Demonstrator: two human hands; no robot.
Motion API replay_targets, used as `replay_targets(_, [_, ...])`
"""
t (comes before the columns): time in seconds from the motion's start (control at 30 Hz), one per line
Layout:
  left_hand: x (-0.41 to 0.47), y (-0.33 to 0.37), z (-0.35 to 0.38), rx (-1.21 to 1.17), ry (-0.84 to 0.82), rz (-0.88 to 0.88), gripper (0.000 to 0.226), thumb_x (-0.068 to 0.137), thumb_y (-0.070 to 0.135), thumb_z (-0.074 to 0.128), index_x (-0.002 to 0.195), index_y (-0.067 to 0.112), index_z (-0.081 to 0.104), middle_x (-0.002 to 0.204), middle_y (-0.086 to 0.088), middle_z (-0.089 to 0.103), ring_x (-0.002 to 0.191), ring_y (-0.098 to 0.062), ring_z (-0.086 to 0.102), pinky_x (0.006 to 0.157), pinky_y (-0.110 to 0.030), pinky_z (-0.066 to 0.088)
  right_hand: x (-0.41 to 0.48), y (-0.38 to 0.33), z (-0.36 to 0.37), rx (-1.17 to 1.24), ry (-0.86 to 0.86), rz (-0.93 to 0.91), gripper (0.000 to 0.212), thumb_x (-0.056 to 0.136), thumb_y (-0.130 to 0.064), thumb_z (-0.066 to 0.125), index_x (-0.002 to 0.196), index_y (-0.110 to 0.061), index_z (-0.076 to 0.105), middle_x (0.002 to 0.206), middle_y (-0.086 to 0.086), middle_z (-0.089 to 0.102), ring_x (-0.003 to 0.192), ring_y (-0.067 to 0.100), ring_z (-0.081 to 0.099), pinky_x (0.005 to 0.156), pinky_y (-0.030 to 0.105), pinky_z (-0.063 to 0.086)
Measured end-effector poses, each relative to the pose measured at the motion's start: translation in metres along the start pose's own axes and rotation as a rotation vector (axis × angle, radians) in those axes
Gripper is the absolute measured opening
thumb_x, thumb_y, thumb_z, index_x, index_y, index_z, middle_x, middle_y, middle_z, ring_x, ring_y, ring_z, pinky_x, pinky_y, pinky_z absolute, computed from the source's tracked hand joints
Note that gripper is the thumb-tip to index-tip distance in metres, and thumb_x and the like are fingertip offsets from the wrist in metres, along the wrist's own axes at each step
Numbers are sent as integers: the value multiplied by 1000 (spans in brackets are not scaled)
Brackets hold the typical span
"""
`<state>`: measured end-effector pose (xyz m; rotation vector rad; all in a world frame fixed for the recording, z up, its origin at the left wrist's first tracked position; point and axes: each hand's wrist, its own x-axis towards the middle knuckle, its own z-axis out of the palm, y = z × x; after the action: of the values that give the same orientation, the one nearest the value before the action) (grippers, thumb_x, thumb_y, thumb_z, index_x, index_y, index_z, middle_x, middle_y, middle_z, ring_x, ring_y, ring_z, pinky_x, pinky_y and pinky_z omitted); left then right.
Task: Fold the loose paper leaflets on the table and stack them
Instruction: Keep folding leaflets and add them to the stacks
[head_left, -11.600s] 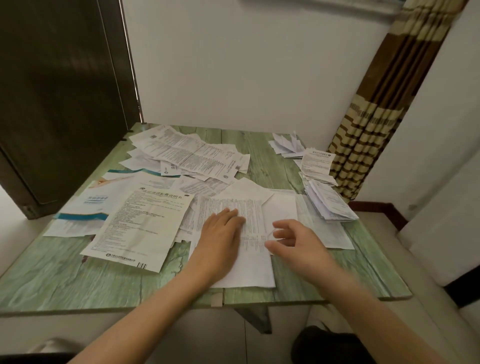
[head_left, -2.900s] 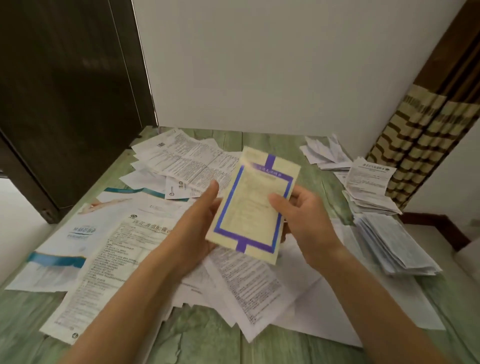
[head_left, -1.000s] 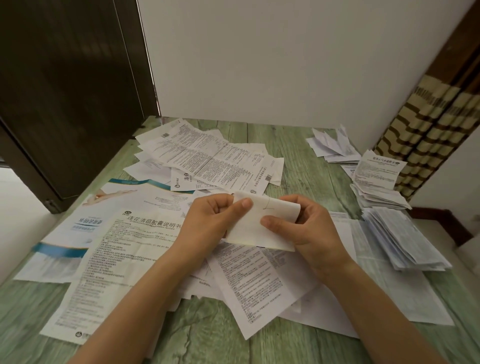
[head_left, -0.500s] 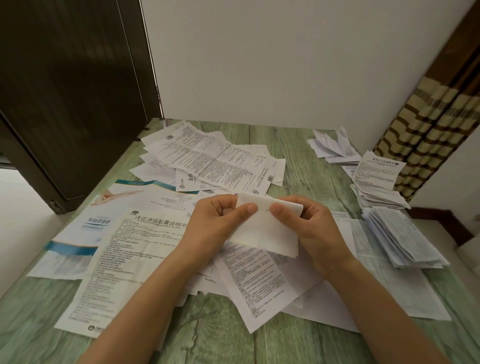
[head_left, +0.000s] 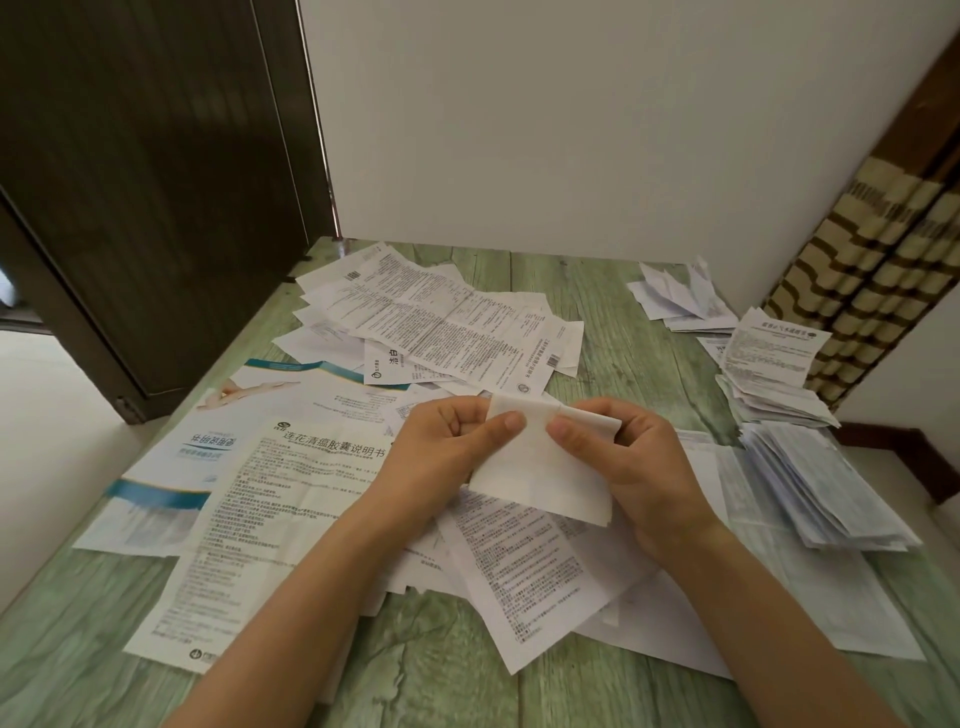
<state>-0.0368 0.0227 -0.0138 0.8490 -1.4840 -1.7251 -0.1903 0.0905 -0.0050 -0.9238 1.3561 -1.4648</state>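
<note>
Two hands meet over the middle of the table (head_left: 436, 675). The left hand (head_left: 436, 457) and the right hand (head_left: 641, 467) each pinch a top corner of one folded white leaflet (head_left: 540, 467), which hangs just above the loose sheets. Three piles of folded leaflets line the right side: a small far pile (head_left: 678, 301), a middle pile (head_left: 769, 374) and a thicker near pile (head_left: 821, 493). The unfolded sheets overlap too much to count (four stand out): a long printed sheet (head_left: 441, 327), a blue-and-white brochure (head_left: 171, 467), a bold-headed sheet (head_left: 260, 530) and a printed sheet (head_left: 530, 577) below the hands. The table is pale green wood grain, set against a white wall (head_left: 571, 130), with a dark door (head_left: 145, 182) on the left and a striped curtain (head_left: 872, 249) on the right.
</note>
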Motion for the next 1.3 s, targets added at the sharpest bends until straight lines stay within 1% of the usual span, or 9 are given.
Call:
replay_targets(0.13, [1,0,2,6,24,4,21,74,24,74,87,8,72,83,-19,68,74,-26,64,65,-30,50,0,0,0,-24,-12,14,24,61,-22,74,78,-9,64,72,7,68,62,17,64,48,28,50])
replay_targets(0.33, [0,-4,10,82,80,59,26,70,37,71,83,15,71,76,-9,68,71,-21,61,67,-37,46,-1,1,0,-116,-48,-19,25,64,-26,72,78,-8,64,67,-1,67,60,10,62,50,20,47])
replay_targets(0.47, [-1,-3,13,126,73,74,11,73,32,70,74,22,71,70,4,69,66,-9,63,59,-23,48,-1,-1,-2,-158,-80,-31,23,64,-28,72,74,-9,63,65,-2,66,60,9,62,50,20,46])
replay_targets(0.6, [-1,-6,14,162,130,130,16,80,22,73,65,23,68,61,8,65,58,-4,59,52,-18,45,-2,3,-1,-217,-72,-55,24,67,-30,82,75,-16,64,69,-5,66,64,8,63,53,20,47])
replay_targets(0.73, [-2,-6,17,217,145,178,12,73,29,64,64,21,67,61,10,64,58,-2,58,52,-15,45,-3,12,6,-270,-4,-153,18,71,-32,67,81,-16,66,80,1,68,71,10,64,60,23,49])
replay_targets(0.9, [-2,-6,16,264,133,184,20,73,29,69,71,10,69,64,-6,65,56,-8,55,50,-19,42,-2,12,3,-298,29,-187,11,79,-15,74,76,-7,66,74,2,67,67,8,61,59,20,48])
replay_targets(1.0, [-2,-4,14,259,145,158,16,81,19,73,67,12,69,59,0,63,54,-5,55,48,-15,41,-2,10,3,-304,11,-195,10,82,-7,71,72,-7,67,70,-1,67,65,6,60,58,17,46])
replay_targets(1.2, [0,-1,7,287,235,169,15,74,33,71,61,26,70,56,6,60,56,-9,52,54,-24,41,2,2,-3,-313,9,-167,17,83,0,64,69,-10,66,55,-10,59,51,2,52,51,15,43])
replay_targets(1.3, [0,4,2,209,287,140,17,72,31,71,63,17,69,61,-2,62,61,-16,55,59,-29,43,3,-2,-9,-298,37,-152,15,83,3,60,71,-5,65,51,-5,61,45,6,53,47,17,44])
